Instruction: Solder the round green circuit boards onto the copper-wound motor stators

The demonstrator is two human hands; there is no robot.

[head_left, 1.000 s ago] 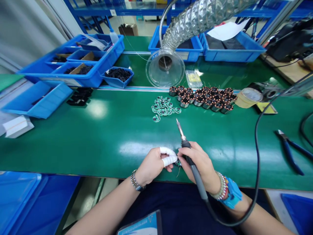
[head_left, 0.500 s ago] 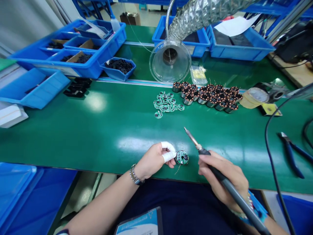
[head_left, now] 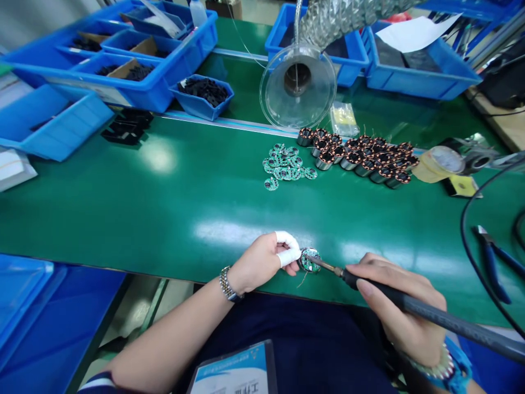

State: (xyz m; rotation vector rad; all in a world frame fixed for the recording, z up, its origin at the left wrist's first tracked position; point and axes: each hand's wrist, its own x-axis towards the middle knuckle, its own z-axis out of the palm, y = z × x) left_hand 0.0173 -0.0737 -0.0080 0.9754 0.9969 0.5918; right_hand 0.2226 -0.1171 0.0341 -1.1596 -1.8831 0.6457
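Observation:
My left hand [head_left: 266, 261], with white covers on its thumb and forefinger, pinches the edge of a round green circuit board [head_left: 311, 262] just above the bench's front edge. The board seems to sit on a copper-wound part mostly hidden beneath it, and a thin wire trails below. A soldering iron [head_left: 377, 293] is gripped like a pen in my right hand [head_left: 406, 301]. Its metal tip lies over the board's face; whether it touches is too small to tell. Beyond the hands lie a pile of loose round circuit boards [head_left: 285, 164] and rows of copper-wound motor stators [head_left: 361, 156].
A clear fume-extraction hood [head_left: 298, 87] hangs over the back of the green bench [head_left: 123, 219]. Blue bins [head_left: 203, 98] of black parts stand at the left rear. Blue-handled cutters [head_left: 492, 265] and a black cable [head_left: 463, 230] lie to the right.
My right hand has brought the soldering iron down and left, so its tip is now over the circuit board. My left hand keeps its pinch. The whole view has shifted slightly.

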